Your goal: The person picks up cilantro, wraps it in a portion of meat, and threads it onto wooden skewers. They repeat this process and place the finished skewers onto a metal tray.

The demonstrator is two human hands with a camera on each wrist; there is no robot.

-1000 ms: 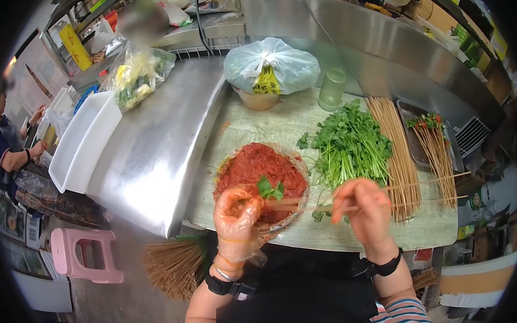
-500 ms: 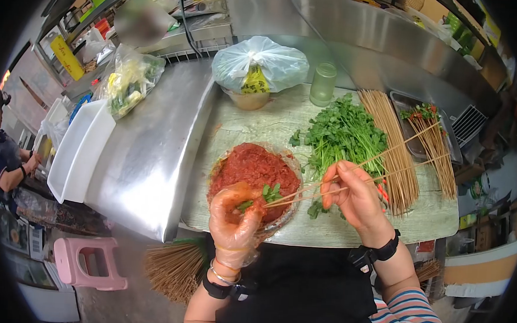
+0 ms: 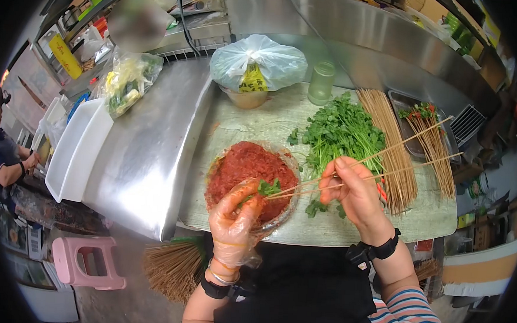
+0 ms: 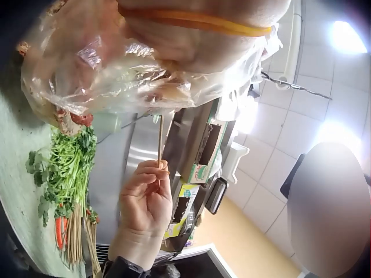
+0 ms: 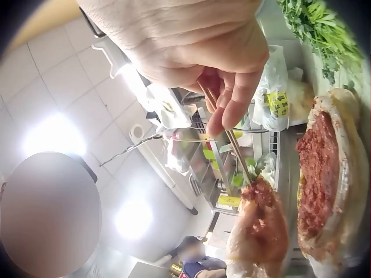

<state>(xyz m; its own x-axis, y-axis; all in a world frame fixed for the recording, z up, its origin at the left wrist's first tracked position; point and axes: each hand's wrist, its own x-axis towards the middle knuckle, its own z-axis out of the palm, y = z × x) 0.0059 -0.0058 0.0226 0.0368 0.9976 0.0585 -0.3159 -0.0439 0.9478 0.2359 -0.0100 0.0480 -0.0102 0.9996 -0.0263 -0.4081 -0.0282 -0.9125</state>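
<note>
My left hand, in a clear plastic glove smeared red, curls over the near left side of a bowl of red minced meat. Between its thumb and fingers it pinches a cilantro sprig together with the tips of two bamboo skewers. My bare right hand grips those skewers partway along, thumb against bent fingers, and their far ends spread apart to the right. In the right wrist view, the skewers run down to the leaves and the red-coated gloved fingertips. The glove hides what lies in the left palm.
Beyond my right hand lie a cilantro bunch, a row of bare skewers and a metal tray with filled skewers. A bagged tub and green glass stand behind the bowl. A white bin is at left.
The two skewers, level and blurred at first, now slant up to the right, with sharper ends. Both hands have shifted slightly left and the right hand slightly up; the sprig stays at the left fingertips.
</note>
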